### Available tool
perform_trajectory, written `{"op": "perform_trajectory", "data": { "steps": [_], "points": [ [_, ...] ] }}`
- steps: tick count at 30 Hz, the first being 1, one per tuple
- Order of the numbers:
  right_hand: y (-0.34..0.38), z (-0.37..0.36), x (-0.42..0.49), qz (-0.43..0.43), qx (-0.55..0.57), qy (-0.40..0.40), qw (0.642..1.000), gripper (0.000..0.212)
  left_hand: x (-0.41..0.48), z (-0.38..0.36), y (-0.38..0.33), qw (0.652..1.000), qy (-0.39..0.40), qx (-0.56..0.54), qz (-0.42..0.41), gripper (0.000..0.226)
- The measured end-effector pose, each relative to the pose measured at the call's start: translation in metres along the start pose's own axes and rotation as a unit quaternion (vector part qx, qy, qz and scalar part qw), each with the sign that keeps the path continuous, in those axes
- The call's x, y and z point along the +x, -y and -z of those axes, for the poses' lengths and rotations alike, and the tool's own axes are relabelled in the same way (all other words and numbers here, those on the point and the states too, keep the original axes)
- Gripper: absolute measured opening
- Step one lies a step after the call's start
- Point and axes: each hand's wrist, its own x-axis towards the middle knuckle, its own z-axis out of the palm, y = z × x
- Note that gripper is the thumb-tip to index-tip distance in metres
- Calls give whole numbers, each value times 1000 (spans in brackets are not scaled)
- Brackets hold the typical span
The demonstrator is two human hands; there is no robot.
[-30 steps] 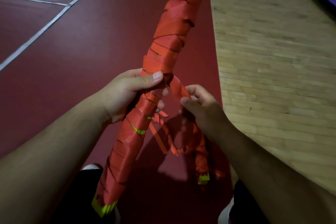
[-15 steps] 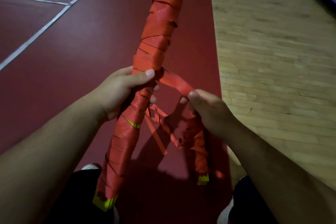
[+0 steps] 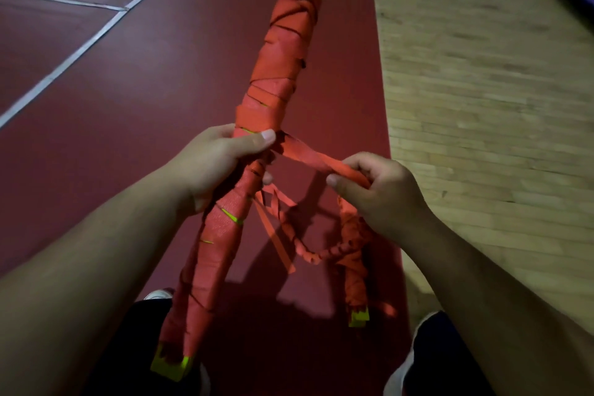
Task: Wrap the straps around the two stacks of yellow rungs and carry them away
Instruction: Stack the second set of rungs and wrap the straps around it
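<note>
A long stack of yellow rungs (image 3: 283, 74) wound in orange strap runs from the top centre down to my feet, with yellow ends showing at both tips. My left hand (image 3: 221, 164) grips this stack at its middle, thumb across the wrap. A loose length of orange strap (image 3: 315, 159) leads from the stack to my right hand (image 3: 379, 193), which holds it between curled fingers and thumb. Below my right hand hangs a second, shorter wrapped stack (image 3: 353, 276) with a yellow end, joined by tangled strap (image 3: 289, 228).
Under me lies a dark red floor (image 3: 112, 90) with white lines (image 3: 74, 55) at the left. A pale wooden floor (image 3: 482, 90) begins to the right of the red strip. My shoes (image 3: 401, 373) and dark shorts show at the bottom edge.
The wrapped stack has come down and toward me, so its far yellow end now shows. My right hand has pulled the loose strap out to the right, away from the stack.
</note>
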Motion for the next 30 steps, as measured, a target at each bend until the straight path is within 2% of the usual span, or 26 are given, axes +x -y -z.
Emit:
{"op": "perform_trajectory", "data": {
  "steps": [3, 5, 8, 11, 14, 18, 20, 23, 28, 30],
  "points": [
    [6, -6, -3, 5, -3, 4, 1000, 8, 3, -3, 7, 1000, -21, 0, 23, 29],
    [11, -12, -5, -2, -16, 67, 998, 15, 6, -5, 10, 997, -16, -52, 50, 33],
    [18, -18, -9, -17, -5, 137, 990, 32, 9, -7, 11, 994, -23, -90, 54, 19],
    [23, -17, -11, -9, 9, 131, 991, 35, 8, -9, 14, 995, -24, -88, 36, 20],
    [30, -14, -13, 23, -4, 109, 994, 36, 7, -10, 11, 995, -26, -80, 62, 17],
    [34, -12, -14, 23, 13, 103, 994, 42, 1, -10, 8, 985, 41, -114, 122, 40],
    [36, -12, -16, 33, 5, 103, 994, 39, -2, -13, 12, 988, 34, -101, 116, 42],
    [38, -13, -18, 51, -12, 101, 994, 33, -3, -15, 16, 991, 23, -75, 109, 59],
    [40, -14, -21, 91, -56, 88, 990, 31, -6, -16, 13, 992, 61, -61, 93, 39],
    [40, -16, -21, 73, -63, 105, 990, 29, -5, -15, 16, 995, 61, -37, 73, 43]
  ]
}}
